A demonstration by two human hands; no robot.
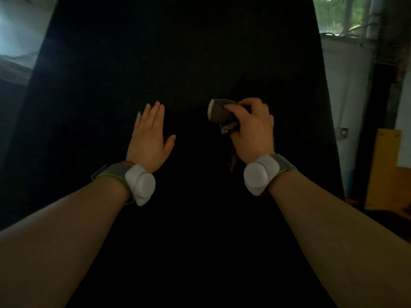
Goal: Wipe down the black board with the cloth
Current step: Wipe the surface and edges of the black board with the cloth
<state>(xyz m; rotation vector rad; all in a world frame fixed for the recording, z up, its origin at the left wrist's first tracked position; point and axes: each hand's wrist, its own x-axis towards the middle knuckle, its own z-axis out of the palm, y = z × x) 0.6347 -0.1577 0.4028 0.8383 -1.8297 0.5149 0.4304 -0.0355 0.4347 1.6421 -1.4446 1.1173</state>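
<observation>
right hand [253,130] gripping bunched brown cloth [220,113] against black board [178,52]. left hand [151,134] flat on board, fingers straight, holding nothing.

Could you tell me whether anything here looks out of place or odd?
Nothing stands out: the right hand grips the bunched cloth before the black board, and the left hand is open beside it. The dark surface hides any marks.
</observation>
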